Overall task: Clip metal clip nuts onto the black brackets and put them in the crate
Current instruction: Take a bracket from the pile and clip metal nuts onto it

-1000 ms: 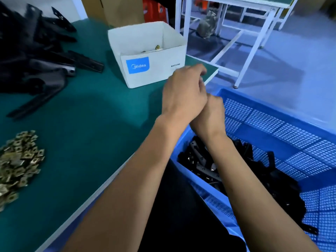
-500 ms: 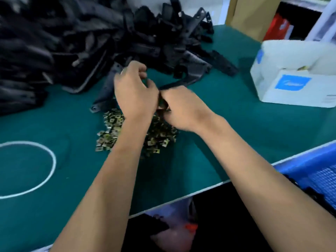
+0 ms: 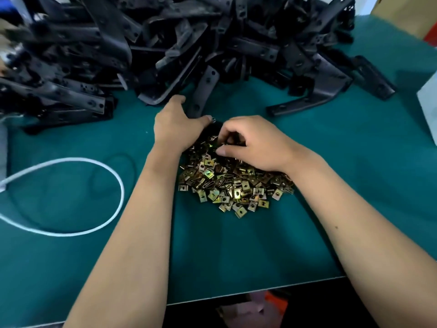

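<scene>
A heap of brass-coloured clip nuts (image 3: 234,185) lies on the green table in front of me. Behind it a large pile of black brackets (image 3: 179,43) fills the back of the table. My left hand (image 3: 176,125) grips the near end of one black bracket (image 3: 205,91) at the pile's front edge. My right hand (image 3: 256,143) sits on top of the nut heap with its fingers curled, pinching at the clip nuts; what exactly it holds is hidden by the fingers. The crate is out of view.
A white cable (image 3: 94,223) loops across the table at the left. The corner of a white box (image 3: 429,102) shows at the right edge. A brown carton (image 3: 411,17) stands at the back right. The table's near edge (image 3: 260,292) runs below my forearms.
My view swung from the blue crate on the right back to the table. Both hands left the crate, came to the nut heap, and the left one reached forward onto a bracket.
</scene>
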`<state>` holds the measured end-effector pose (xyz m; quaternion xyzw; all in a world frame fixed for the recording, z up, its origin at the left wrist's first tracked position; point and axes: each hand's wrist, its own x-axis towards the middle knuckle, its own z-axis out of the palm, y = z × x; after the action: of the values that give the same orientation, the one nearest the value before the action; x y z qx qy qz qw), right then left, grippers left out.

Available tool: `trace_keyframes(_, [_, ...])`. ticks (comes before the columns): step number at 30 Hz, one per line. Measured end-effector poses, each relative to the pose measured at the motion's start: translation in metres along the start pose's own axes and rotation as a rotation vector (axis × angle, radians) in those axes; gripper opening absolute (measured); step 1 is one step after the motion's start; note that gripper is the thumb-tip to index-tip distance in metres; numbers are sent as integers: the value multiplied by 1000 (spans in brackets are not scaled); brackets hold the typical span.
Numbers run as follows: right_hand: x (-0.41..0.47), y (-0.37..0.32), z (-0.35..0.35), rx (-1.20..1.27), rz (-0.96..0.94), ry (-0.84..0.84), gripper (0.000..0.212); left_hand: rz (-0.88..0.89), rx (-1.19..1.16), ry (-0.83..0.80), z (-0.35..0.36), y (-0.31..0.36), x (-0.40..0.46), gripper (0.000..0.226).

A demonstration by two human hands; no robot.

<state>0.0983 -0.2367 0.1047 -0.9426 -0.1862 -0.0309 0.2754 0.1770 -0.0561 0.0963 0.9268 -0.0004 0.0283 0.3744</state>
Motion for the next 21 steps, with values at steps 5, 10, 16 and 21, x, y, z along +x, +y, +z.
trace_keyframes(5, [-3, 1, -1, 122, 16, 94, 9, 114, -58, 120, 1, -5, -2, 31])
trace_keyframes(10, [-5, 6, -2, 320, 66, 266, 12, 196, -287, 238, 2, 2, -16, 13])
trace_keyframes(16, [-4, 6, -4, 867, 205, 353, 9, -88, -1091, 39, 7, 25, -28, 7])
trace_keyframes(21, [-5, 2, -2, 925, 175, 321, 17, -137, -1200, -28, 8, 28, -31, 8])
